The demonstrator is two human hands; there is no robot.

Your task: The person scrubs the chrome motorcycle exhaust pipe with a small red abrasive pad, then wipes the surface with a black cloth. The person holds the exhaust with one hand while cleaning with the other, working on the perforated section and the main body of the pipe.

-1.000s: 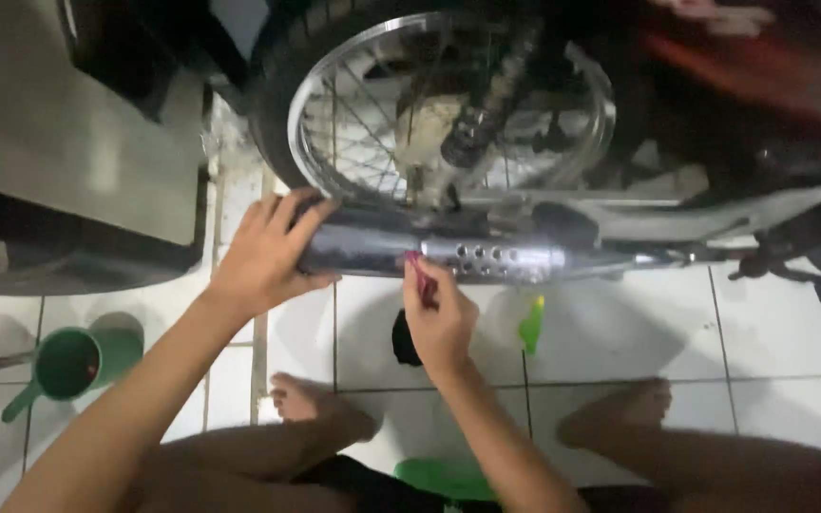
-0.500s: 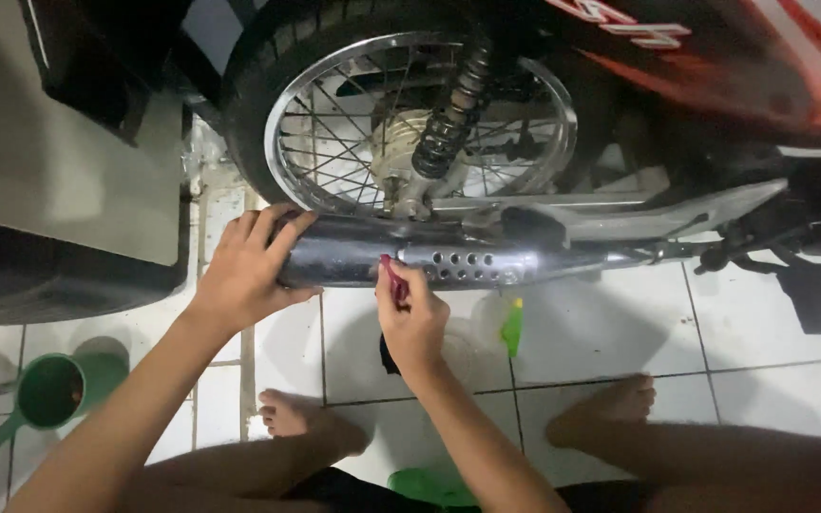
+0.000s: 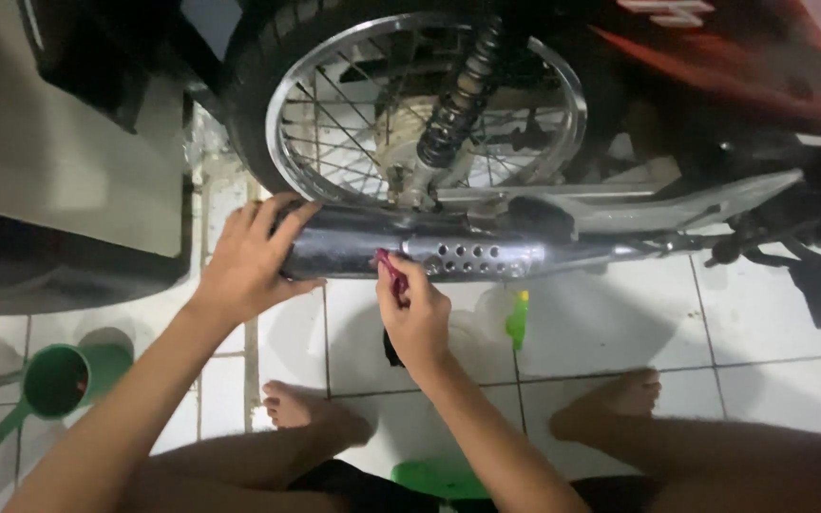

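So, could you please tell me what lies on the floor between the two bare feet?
In the head view, only bare white floor tile lies between the left foot and the right foot.

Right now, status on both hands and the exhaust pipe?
Left hand flat on exhaust pipe. Right hand pinching small red cloth against it. Nothing blocking.

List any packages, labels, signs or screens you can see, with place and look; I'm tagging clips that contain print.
Marking on the motorcycle's red body panel: top right, pale shapes on red, cut off by the frame edge.
Small green bottle: on the white tile floor below the muffler, right of the right hand; yellow top, no label discernible.
No signs or screens.
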